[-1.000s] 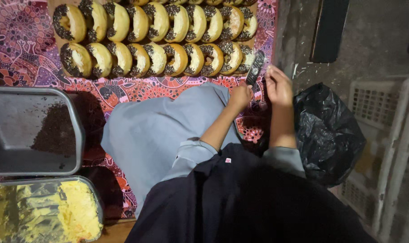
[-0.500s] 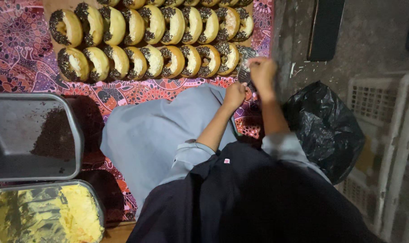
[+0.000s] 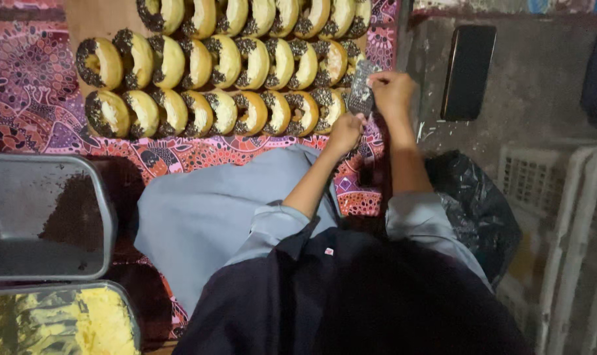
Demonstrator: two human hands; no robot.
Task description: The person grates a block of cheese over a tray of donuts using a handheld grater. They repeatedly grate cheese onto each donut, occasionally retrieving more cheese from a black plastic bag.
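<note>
A small metal grater (image 3: 361, 93) is held upright over the right end of the rows of ring doughnuts (image 3: 209, 112), which are topped with dark sprinkles. My left hand (image 3: 346, 133) is closed at the grater's lower end. My right hand (image 3: 393, 92) has its fingers curled over the grater's top right edge. Whether anything else sits in either palm is hidden. The doughnuts lie in three rows on a patterned red cloth (image 3: 29, 112).
A grey metal tray (image 3: 101, 217) with dark crumbs lies at the left, with a tray of yellow shreds (image 3: 94, 322) below it. A black plastic bag (image 3: 482, 210) and white crates (image 3: 561, 197) are at the right. A dark phone (image 3: 468, 72) lies on the concrete floor.
My right hand has slid up from beside the grater to its top edge. My left hand stays at its lower end. The view has tilted, showing a third doughnut row.
</note>
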